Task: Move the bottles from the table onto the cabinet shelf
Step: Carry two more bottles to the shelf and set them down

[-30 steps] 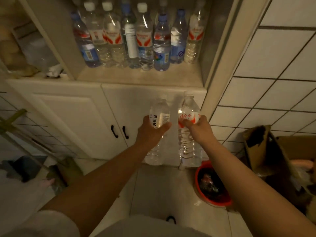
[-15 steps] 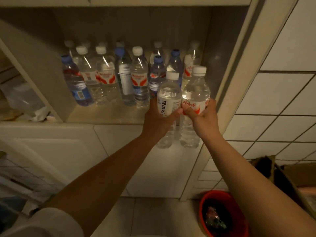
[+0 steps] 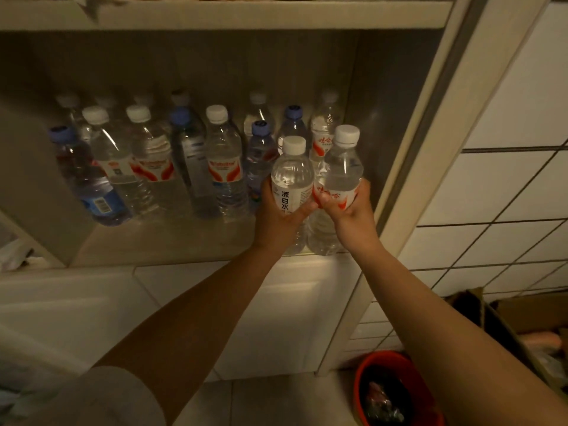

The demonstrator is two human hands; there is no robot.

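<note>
Left hand: wraps the white-labelled bottle around its label, upright.
Right hand: grasps the red-labelled bottle, upright, touching the other.
Bottle position: both bases at the front edge of the cabinet shelf, right end.
Open room: bare shelf strip in front of the standing bottles; side wall just beside the right bottle.
Surroundings: white tiled wall; red bin on the floor below.

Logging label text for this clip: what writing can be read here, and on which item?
"凉白水": white label of the bottle in the left hand.
Red characters, too blurred to read surely: label of the bottle in the right hand.
Red-and-white labels on the shelf bottles: too blurred.
Barcode on the blue-labelled bottle: digits unreadable.
</note>
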